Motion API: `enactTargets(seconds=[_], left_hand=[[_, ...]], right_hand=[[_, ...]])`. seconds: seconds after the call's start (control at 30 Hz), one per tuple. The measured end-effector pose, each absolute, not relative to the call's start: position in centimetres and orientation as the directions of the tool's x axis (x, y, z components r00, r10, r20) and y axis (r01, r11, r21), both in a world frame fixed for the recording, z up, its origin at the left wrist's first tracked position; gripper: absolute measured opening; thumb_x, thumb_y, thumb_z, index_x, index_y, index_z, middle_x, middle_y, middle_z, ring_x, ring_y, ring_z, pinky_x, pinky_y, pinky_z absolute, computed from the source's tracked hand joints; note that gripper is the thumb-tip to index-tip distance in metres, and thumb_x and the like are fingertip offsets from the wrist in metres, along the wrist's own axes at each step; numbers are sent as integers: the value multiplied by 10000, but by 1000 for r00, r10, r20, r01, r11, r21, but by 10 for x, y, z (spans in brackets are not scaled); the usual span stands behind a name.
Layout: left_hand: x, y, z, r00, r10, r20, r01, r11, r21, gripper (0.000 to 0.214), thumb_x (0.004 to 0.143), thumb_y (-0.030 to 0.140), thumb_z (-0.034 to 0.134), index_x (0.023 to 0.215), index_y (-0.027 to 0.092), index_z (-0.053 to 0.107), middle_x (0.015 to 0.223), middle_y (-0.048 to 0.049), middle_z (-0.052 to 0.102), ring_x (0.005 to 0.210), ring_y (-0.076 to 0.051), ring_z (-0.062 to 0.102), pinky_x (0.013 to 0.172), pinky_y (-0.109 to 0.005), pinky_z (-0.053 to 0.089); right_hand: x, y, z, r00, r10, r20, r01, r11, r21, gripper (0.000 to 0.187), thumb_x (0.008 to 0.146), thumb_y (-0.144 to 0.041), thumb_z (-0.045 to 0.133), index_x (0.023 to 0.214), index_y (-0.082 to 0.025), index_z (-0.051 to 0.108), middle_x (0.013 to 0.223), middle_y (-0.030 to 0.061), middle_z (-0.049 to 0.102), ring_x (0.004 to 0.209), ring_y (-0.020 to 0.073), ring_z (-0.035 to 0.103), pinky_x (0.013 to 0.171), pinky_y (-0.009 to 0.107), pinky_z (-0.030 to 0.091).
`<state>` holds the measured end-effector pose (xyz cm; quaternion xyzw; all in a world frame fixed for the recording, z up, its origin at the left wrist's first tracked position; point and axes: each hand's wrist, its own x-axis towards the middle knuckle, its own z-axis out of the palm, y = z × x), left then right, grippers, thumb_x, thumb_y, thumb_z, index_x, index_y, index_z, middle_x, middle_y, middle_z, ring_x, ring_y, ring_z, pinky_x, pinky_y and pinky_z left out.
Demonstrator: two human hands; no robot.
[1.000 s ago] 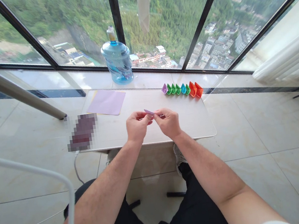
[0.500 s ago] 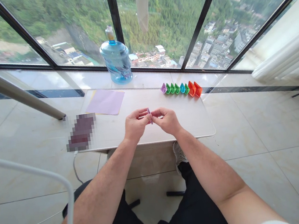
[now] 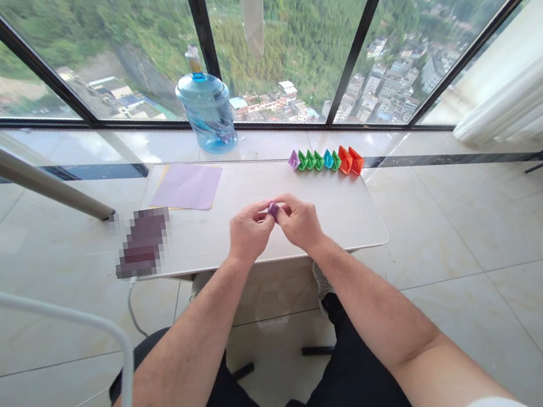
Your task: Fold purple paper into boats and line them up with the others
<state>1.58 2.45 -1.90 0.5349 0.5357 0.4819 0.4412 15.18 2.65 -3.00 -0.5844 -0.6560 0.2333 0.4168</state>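
in the head view, a small purple piece (image 3: 273,210) is held over the near half of the table (image 3: 340,224), in front of the body. it is pinched from both sides: the left hand (image 3: 249,233) is drawn in narrow on it, and the right hand (image 3: 301,225) is closed on it likewise, with the fingertips of the two almost meeting. such a grip is probably used because so small a thing is best steadied from one side while it is worked from the other. its folds are largely covered by the fingers, so its exact shape cannot be told.

at the far right of the table, eight folded boats (image 3: 328,159) are lined up in a close row, purple, green, blue and red; they seem to be set there so that the middle is left for the hands. at the far left, a purple sheet (image 3: 188,187) is laid flat, with a yellow edge shown under it, likely within easy reach. by the left edge, a blurred thing (image 3: 143,242) is seen, joined to a cable (image 3: 133,310); what it is cannot be told. beyond the table, a bottle (image 3: 208,114) is stood upright by the window (image 3: 306,17), apparently out of the way.
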Motion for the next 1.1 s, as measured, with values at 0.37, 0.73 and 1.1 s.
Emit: enactTargets(seconds=[0.37, 0.73, 1.1], left_hand=[[16, 29, -29, -56, 996, 67, 58, -64, 996, 291, 697, 183, 706, 967, 187, 814, 1177, -79, 766, 1065, -235, 724, 991, -348, 564], [19, 26, -22, 30, 989, -143, -252, 146, 957, 651, 666, 450, 863, 1214, 135, 709, 985, -104, 789, 896, -228, 733, 843, -381, 599], [14, 26, -12, 132, 983, -128, -280, 161, 946, 415, 630, 380, 865, 945, 125, 771, 894, -86, 787, 836, -223, 728, 831, -366, 588]], right_hand=[[148, 34, -32, 169, 972, 163, 382, 88, -920, 73, 772, -266, 655, 839, -238, 656, 800, 0, 739, 732, 170, 684, 688, 279, 534], [146, 30, -36, 170, 935, 310, 424, 214, -880, 80, 848, -264, 602, 802, -247, 539, 853, 5, 688, 769, 153, 640, 721, 276, 547], [148, 27, -36, 55, 886, 461, 650, 319, -690, 132, 847, -201, 562, 968, -220, 610, 907, 43, 670, 760, 170, 591, 731, 305, 491]])
